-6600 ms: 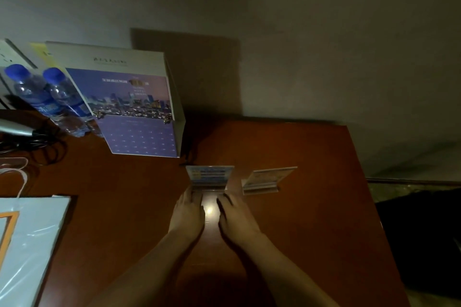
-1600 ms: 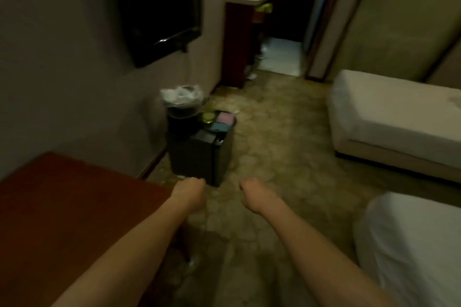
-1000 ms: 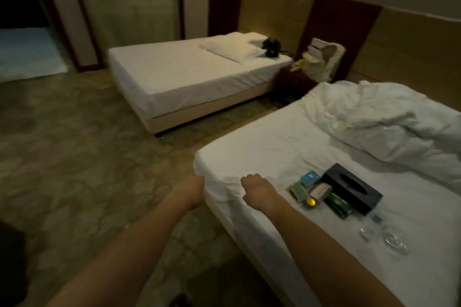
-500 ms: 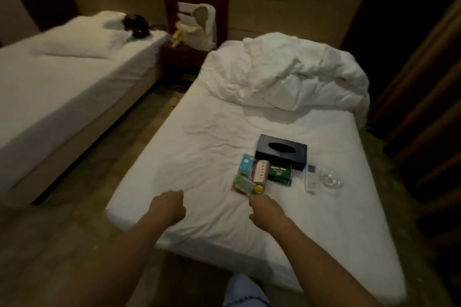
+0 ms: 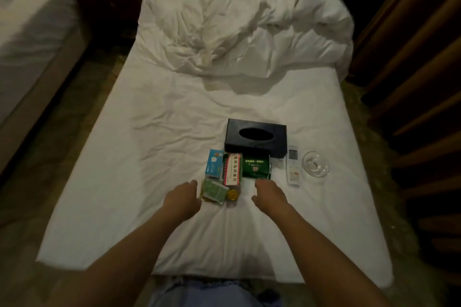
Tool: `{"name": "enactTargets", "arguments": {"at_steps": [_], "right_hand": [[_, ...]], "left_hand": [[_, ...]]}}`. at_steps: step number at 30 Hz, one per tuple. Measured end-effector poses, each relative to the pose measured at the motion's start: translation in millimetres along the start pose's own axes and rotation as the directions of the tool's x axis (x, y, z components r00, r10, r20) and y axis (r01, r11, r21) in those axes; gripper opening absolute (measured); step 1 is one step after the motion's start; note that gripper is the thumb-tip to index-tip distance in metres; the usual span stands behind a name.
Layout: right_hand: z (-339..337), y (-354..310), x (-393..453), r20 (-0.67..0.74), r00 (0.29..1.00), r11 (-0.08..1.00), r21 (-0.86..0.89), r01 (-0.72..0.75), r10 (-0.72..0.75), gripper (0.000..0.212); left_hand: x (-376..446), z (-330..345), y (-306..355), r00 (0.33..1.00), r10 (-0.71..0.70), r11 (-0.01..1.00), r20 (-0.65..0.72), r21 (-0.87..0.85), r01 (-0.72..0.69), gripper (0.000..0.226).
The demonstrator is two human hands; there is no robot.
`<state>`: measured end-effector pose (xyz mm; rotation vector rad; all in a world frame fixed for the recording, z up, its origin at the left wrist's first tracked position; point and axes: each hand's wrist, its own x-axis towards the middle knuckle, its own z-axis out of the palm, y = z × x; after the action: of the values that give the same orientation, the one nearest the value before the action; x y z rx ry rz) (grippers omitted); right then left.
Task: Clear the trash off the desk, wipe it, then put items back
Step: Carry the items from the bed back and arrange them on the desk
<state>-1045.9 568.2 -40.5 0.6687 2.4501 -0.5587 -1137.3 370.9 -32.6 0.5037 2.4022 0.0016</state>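
Head view is showing a white-sheeted bed (image 5: 174,132) closer and squarer than half a second ago, when it sat further off and a second bed filled the left side; both hands have moved forward since then and are now reaching the small items lying on the sheet.

Taking the black rectangular tissue box (image 5: 255,137) as the landmark: a light blue carton (image 5: 214,163), a white-and-red medicine box (image 5: 233,169) and a dark green packet (image 5: 256,167) are lying in a row just in front of it, touching or nearly touching one another. A pale green sachet (image 5: 214,191) and a small round yellow tin (image 5: 232,194) are sitting in front of that row. A white remote control (image 5: 293,165) is lying just right of the box, and a clear glass ashtray (image 5: 315,164) is sitting right of the remote. A crumpled white duvet (image 5: 244,22) is heaped well behind the box.

The left hand (image 5: 183,198) is hovering with loosely curled fingers just left of the sachet, holding nothing; whether it is touching the sachet cannot be told. The right hand (image 5: 269,195) is hanging in front of the green packet, fingers relaxed and spread, gripping nothing, apart from the tin.
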Motion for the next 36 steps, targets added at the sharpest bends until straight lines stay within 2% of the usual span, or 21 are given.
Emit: {"name": "enactTargets", "arguments": {"at_steps": [4, 8, 11, 14, 19, 24, 30, 33, 36], "right_hand": [[2.2, -8.4, 52.8, 0.042, 0.998, 0.993, 0.108, -0.051, 0.047, 0.036], [25.0, -11.4, 107.8, 0.054, 0.987, 0.936, 0.315, -0.158, 0.148, 0.036], [57.4, -6.6, 149.4, 0.041, 0.974, 0.862, 0.458, -0.217, 0.224, 0.039], [88.6, -0.5, 175.5, 0.037, 0.965, 0.818, 0.523, -0.239, 0.259, 0.049], [110.7, -2.9, 190.0, 0.03, 0.932, 0.691, 0.662, -0.289, 0.36, 0.045], [101.9, -3.8, 184.4, 0.068, 0.908, 0.58, 0.749, -0.32, 0.414, 0.035], [62.6, -1.4, 128.4, 0.002, 0.884, 0.55, 0.782, -0.292, 0.467, 0.026], [35.4, -5.0, 83.4, -0.043, 0.846, 0.468, 0.847, -0.251, 0.531, 0.022], [11.4, -2.1, 35.7, -0.106, 0.794, 0.398, 0.899, -0.181, 0.599, 0.019]], "left_hand": [[47.6, -8.9, -0.8, 0.996, -0.083, 0.982, 0.027, -0.167, 0.086, 0.058], [117.2, -6.7, -0.2, 0.978, -0.203, 0.896, 0.036, -0.397, 0.201, 0.07], [177.4, 11.6, 10.4, 0.972, -0.223, 0.856, 0.072, -0.463, 0.23, 0.069], [219.7, 41.6, 23.6, 0.967, -0.218, 0.788, 0.134, -0.561, 0.255, 0.066], [240.8, 74.4, 34.5, 0.963, -0.247, 0.791, 0.111, -0.55, 0.267, 0.066], [240.1, 60.1, 34.9, 0.956, -0.276, 0.78, 0.101, -0.558, 0.284, 0.059], [190.5, 8.4, 28.9, 0.987, -0.16, 0.834, 0.019, -0.532, 0.145, 0.059], [153.0, -23.1, 43.9, 0.998, -0.061, 0.861, -0.03, -0.508, 0.037, 0.059], [117.1, -49.0, 76.9, 0.992, 0.1, 0.87, -0.076, -0.478, -0.124, 0.058]]}}
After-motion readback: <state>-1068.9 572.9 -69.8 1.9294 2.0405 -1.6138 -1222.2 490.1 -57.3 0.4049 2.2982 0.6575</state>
